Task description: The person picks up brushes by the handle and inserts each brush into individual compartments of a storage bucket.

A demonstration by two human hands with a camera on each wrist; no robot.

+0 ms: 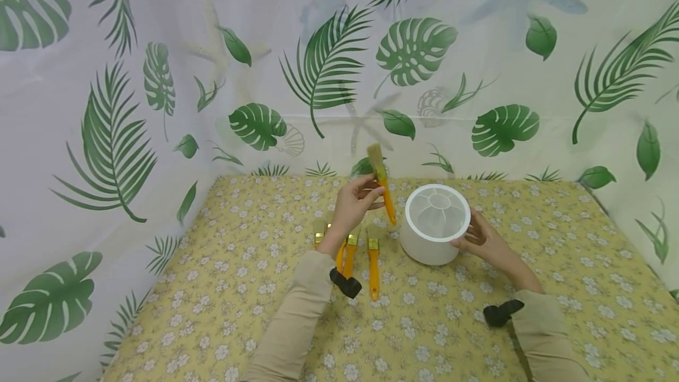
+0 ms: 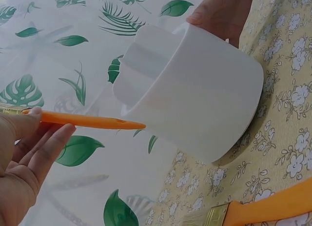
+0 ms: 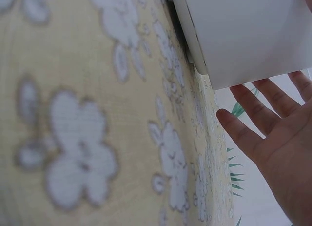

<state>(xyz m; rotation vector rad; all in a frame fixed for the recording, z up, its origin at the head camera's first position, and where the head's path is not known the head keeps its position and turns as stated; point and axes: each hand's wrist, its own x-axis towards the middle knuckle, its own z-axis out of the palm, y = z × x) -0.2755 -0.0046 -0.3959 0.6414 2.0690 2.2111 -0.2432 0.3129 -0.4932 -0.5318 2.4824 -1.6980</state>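
Note:
My left hand (image 1: 354, 205) pinches a paintbrush (image 1: 390, 205) by its orange handle, just below the metal band, bristles up. The handle's tail points down, close to the left side of a white round desk organizer (image 1: 427, 247). Clear dividers split the organizer's top into several compartments around a round centre. My right hand (image 1: 485, 243) holds the organizer at its right side, thumb near the rim and fingers spread along the wall. In the right wrist view, the fingertips (image 3: 240, 92) touch the white wall. No brush shows inside the organizer.
Several more orange-handled paintbrushes lie on the flowered tablecloth (image 1: 212, 305). One brush (image 1: 373, 270) lies apart, left of the organizer; others (image 1: 349, 258) are partly hidden beneath my left forearm. A leaf-patterned curtain (image 1: 329, 93) hangs behind the table.

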